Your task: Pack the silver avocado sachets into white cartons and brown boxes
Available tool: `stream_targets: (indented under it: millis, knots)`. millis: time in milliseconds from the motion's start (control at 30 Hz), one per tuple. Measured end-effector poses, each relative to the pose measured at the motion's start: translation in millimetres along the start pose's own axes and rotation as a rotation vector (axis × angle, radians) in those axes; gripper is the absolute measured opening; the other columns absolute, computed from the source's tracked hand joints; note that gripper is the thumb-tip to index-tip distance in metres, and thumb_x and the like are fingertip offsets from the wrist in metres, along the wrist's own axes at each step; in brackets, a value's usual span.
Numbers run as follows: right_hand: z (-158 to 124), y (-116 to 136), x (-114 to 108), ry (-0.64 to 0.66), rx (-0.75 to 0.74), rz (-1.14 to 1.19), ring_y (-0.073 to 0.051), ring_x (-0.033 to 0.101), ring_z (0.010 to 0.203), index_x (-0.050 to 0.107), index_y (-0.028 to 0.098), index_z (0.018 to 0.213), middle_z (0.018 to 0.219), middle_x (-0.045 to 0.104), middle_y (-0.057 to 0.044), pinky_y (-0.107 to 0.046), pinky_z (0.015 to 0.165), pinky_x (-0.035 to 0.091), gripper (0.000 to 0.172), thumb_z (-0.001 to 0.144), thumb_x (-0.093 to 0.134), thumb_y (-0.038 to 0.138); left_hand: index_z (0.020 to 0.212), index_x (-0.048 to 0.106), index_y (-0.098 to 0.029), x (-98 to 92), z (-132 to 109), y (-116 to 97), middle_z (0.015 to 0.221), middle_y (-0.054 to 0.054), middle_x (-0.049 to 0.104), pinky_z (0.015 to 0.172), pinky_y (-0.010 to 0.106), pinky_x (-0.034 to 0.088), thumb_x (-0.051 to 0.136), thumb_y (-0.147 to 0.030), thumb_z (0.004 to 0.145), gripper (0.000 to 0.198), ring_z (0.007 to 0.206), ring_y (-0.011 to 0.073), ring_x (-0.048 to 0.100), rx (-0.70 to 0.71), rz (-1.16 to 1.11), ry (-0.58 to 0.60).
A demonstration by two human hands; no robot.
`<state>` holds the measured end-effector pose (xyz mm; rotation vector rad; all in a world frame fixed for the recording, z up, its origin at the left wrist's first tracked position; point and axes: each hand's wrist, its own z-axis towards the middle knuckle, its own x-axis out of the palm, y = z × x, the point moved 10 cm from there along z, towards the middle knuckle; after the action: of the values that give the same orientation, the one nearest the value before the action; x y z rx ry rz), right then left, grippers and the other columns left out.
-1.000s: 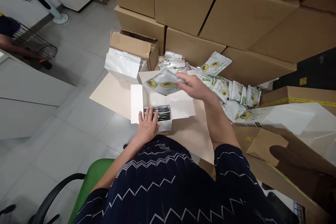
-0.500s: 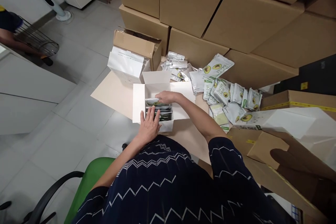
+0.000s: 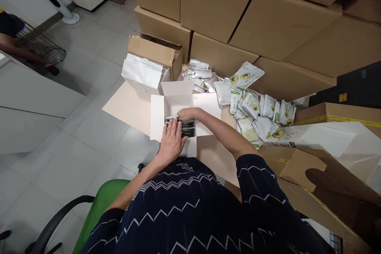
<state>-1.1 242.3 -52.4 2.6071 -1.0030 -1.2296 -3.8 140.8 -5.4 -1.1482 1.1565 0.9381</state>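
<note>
An open white box (image 3: 157,117) stands in front of me with its flaps folded out. A row of upright pouches (image 3: 188,130) fills its near part. My left hand (image 3: 172,139) lies over the near left side, its fingers stretched out on the pouch tops. Inside the box, my right hand (image 3: 186,114) is at the far side of the row, fingers bent down against the pouches; its fingertips are hidden. Loose silver and white pouches (image 3: 251,103) with avocado pictures lie to the right, and more silver pouches (image 3: 201,73) lie behind the box.
Stacked cartons (image 3: 214,4) form a wall behind. A brown carton (image 3: 151,47) with a white box in front stands at the back left. Open cartons (image 3: 315,170) are at the right. A green chair (image 3: 104,198) is at the lower left; a person's arm (image 3: 14,47) shows far left.
My left hand has shifted slightly right and lies further over the pouches. The pouches at the far side of the row now sit nearer to me, with my right hand against them.
</note>
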Motion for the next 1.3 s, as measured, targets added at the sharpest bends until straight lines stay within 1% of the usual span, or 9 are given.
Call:
stream_targets:
  millis: [467, 533, 633, 700, 767, 900, 1067, 1167, 1300]
  knots:
    - [-5.0, 1.5, -3.4, -0.014, 0.009, -0.010, -0.026, 0.070, 0.096, 0.072, -0.003, 0.110, 0.111, 0.072, -0.026, -0.028, 0.073, 0.046, 0.038, 0.095, 0.047, 0.020, 0.151, 0.037, -0.002, 16.3, 14.9, 13.1, 0.159, 0.022, 0.036, 0.123, 0.052, 0.025, 0.036, -0.046, 0.101, 0.066, 0.151, 0.0352, 0.029, -0.004, 0.034, 0.004]
    - [-16.1, -4.3, -14.3, -0.119, 0.034, 0.081, -0.027, 0.070, 0.101, 0.071, 0.000, 0.114, 0.116, 0.071, -0.025, -0.029, 0.077, 0.049, 0.035, 0.091, 0.053, 0.020, 0.151, 0.037, -0.002, 16.4, 14.9, 13.0, 0.159, 0.022, 0.035, 0.123, 0.053, 0.024, 0.036, -0.046, 0.101, 0.066, 0.151, 0.0351, 0.028, -0.005, 0.036, 0.012]
    - [-52.6, -19.4, -44.6, -0.436, -0.046, 0.362, -0.023, 0.067, 0.112, 0.066, 0.008, 0.126, 0.129, 0.067, -0.018, -0.029, 0.091, 0.050, 0.039, 0.090, 0.056, 0.019, 0.152, 0.036, -0.003, 17.4, 15.0, 13.7, 0.160, 0.022, 0.035, 0.123, 0.053, 0.024, 0.037, -0.046, 0.101, 0.067, 0.151, 0.0354, 0.028, -0.009, 0.034, 0.015]
    - [-87.6, -51.5, -62.0, -0.680, -0.058, 0.606, -0.020, 0.068, 0.109, 0.065, 0.013, 0.126, 0.129, 0.069, -0.014, -0.031, 0.094, 0.051, 0.037, 0.092, 0.052, 0.023, 0.152, 0.035, -0.004, 18.2, 14.8, 14.1, 0.160, 0.021, 0.034, 0.123, 0.053, 0.024, 0.037, -0.046, 0.100, 0.067, 0.151, 0.0350, 0.027, -0.010, 0.028, 0.015]
    - [-124.0, -106.0, -66.4, -0.907, 0.078, 0.789, -0.018, 0.070, 0.099, 0.065, 0.014, 0.122, 0.121, 0.071, -0.013, -0.032, 0.090, 0.053, 0.035, 0.095, 0.048, 0.027, 0.153, 0.035, -0.005, 19.1, 14.5, 14.3, 0.161, 0.020, 0.034, 0.123, 0.053, 0.024, 0.038, -0.046, 0.100, 0.067, 0.151, 0.0344, 0.027, -0.011, 0.021, 0.016]
    - [-200.4, -226.7, -45.9, -1.198, 0.684, 0.715, -0.023, 0.066, 0.103, 0.065, 0.010, 0.122, 0.116, 0.071, -0.016, -0.037, 0.091, 0.052, 0.039, 0.095, 0.041, 0.026, 0.152, 0.035, -0.004, 19.9, 14.1, 14.4, 0.160, 0.021, 0.034, 0.124, 0.053, 0.023, 0.037, -0.046, 0.101, 0.067, 0.151, 0.0350, 0.027, -0.012, 0.025, 0.017]
    - [-261.5, -318.3, -13.6, -1.071, 1.243, 0.431, -0.033, 0.053, 0.125, 0.054, 0.006, 0.136, 0.138, 0.056, -0.026, -0.044, 0.102, 0.042, 0.048, 0.093, 0.050, 0.025, 0.152, 0.037, -0.003, 19.6, 14.0, 14.2, 0.160, 0.021, 0.035, 0.124, 0.052, 0.024, 0.037, -0.045, 0.101, 0.065, 0.151, 0.0351, 0.027, -0.006, 0.044, 0.013]
    - [-273.3, -349.4, 4.3, -0.951, 1.343, 0.397, -0.036, 0.044, 0.131, 0.045, 0.011, 0.145, 0.148, 0.045, -0.025, -0.048, 0.102, 0.040, 0.054, 0.094, 0.053, 0.027, 0.152, 0.038, -0.004, 20.1, 13.8, 15.0, 0.160, 0.020, 0.036, 0.123, 0.053, 0.024, 0.037, -0.045, 0.101, 0.066, 0.151, 0.0348, 0.028, -0.009, 0.057, 0.021]
    - [-270.7, -371.4, 19.0, -0.841, 1.317, 0.368, -0.034, 0.038, 0.133, 0.036, 0.019, 0.152, 0.151, 0.040, -0.024, -0.051, 0.102, 0.036, 0.059, 0.095, 0.050, 0.024, 0.152, 0.038, -0.004, 20.8, 13.1, 14.8, 0.160, 0.019, 0.035, 0.124, 0.052, 0.023, 0.037, -0.046, 0.101, 0.066, 0.151, 0.0343, 0.027, -0.004, 0.070, 0.032]
